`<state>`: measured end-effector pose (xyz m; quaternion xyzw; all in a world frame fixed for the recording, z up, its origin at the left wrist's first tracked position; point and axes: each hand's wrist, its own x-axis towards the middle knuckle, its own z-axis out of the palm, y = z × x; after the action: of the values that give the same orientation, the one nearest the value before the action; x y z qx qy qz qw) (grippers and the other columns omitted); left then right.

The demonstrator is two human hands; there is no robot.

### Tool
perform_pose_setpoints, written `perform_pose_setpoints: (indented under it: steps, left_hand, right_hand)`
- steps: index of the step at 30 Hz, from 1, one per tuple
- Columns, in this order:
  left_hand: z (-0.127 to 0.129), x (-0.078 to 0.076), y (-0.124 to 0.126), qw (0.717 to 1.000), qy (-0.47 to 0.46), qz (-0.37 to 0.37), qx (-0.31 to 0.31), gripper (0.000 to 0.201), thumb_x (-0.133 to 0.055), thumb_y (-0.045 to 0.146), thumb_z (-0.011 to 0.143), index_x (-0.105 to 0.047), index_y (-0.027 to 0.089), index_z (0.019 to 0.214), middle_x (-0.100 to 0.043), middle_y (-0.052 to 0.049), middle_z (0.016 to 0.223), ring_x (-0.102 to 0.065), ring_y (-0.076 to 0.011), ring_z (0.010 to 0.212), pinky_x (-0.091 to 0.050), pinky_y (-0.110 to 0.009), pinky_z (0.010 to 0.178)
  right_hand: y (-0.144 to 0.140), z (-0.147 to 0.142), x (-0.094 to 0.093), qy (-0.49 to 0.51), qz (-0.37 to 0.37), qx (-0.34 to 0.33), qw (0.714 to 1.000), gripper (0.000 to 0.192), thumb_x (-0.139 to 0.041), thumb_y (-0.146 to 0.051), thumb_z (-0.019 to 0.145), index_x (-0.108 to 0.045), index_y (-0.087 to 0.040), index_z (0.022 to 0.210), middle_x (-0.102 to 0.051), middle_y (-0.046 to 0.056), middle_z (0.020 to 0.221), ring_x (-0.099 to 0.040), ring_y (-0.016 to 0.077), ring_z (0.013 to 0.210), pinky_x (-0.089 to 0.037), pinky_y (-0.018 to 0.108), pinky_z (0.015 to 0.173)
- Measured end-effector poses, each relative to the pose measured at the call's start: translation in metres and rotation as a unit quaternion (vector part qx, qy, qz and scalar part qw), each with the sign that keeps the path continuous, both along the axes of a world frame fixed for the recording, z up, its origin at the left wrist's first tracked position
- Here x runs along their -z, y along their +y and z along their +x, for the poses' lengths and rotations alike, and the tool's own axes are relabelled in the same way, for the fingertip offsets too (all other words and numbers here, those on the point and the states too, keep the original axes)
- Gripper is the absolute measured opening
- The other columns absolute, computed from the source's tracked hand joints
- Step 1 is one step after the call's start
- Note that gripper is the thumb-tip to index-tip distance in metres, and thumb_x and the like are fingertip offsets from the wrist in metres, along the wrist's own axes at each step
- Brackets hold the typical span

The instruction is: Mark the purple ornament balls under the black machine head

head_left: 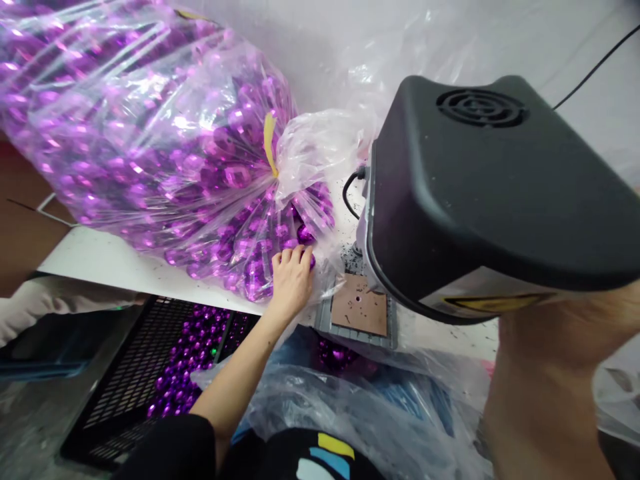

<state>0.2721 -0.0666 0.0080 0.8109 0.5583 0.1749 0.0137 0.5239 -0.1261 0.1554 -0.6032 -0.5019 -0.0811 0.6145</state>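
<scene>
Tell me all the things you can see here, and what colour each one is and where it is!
Big bag: one, clear plastic full of shiny purple balls, lying on the table at upper left.
Yellow tie: one, yellow, at the bag's neck.
Table: one, white, under the bag.
Machine: one, black top with a round vent, at right on the table.
Plate: one, brown in a grey frame, under the machine's head.
Crate: one, black mesh, lower left, with purple balls inside.
Loose plastic sheet: clear, bottom centre.
Cable: one, black, top right.
Left hand: reaches into the bag's opening, fingers on a purple ball.
Right hand: close to the camera, under the machine's edge; grip hidden.
</scene>
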Motion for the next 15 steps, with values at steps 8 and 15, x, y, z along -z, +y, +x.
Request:
perform_pose_setpoints:
  steps: [8, 15]
  left_hand:
    - [-0.013, -0.027, 0.002, 0.926, -0.364, -0.085, -0.05, 0.041, -0.071, 0.045, 0.084, -0.065, 0.02, 0.117, -0.069, -0.008, 0.105, -0.062, -0.0254, 0.094, -0.048, -0.04, 0.086]
    - [-0.01, -0.034, -0.043, 0.512, -0.706, -0.484, 0.072, 0.053, -0.074, 0.036, 0.084, -0.058, 0.026, 0.134, -0.071, -0.006, 0.106, -0.071, -0.0174, 0.082, -0.058, -0.029, 0.072]
  right_hand:
    - [0.012, 0.005, -0.002, -0.043, 0.023, -0.022, 0.999, 0.044, -0.047, -0.052, 0.097, -0.057, -0.011, 0.083, -0.036, -0.003, 0.066, -0.032, -0.0001, 0.064, -0.027, 0.025, 0.066]
    - [0.011, 0.0, -0.005, -0.053, 0.022, -0.014, 0.998, 0.035, -0.047, -0.044, 0.098, -0.061, -0.013, 0.091, -0.05, -0.001, 0.08, -0.043, 0.0019, 0.076, -0.033, 0.026, 0.074]
